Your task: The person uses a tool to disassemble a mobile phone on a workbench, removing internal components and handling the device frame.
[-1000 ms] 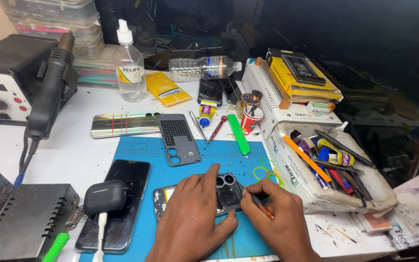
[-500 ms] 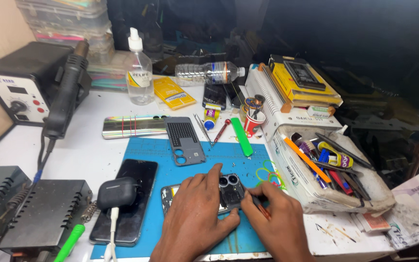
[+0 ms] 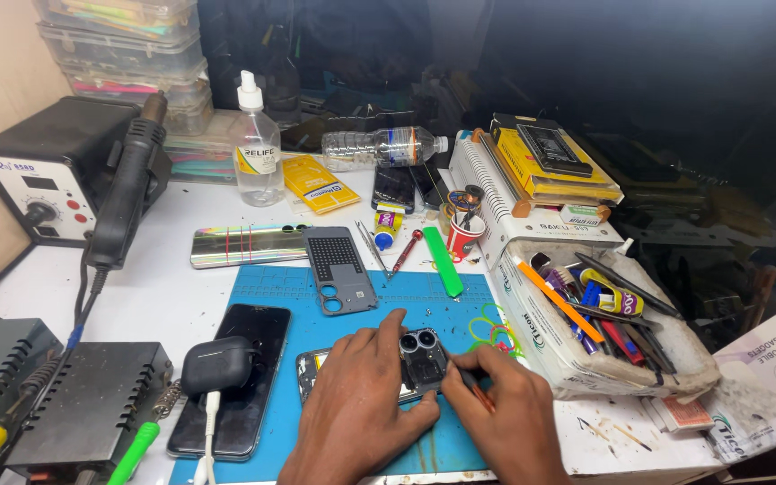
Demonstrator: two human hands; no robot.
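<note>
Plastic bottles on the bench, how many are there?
2: an upright clear pump bottle beside the hot-air station, and a water bottle lying on its side behind it. More may be hidden in the clutter.

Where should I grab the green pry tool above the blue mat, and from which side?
Grip the green pry tool across its narrow width near the upper end, coming straight down from above. It lies flat, a long thin strip running up and down the frame, half on the blue mat. The red cup and red screwdriver flank that end closely, so the near end is probably freer.
</note>
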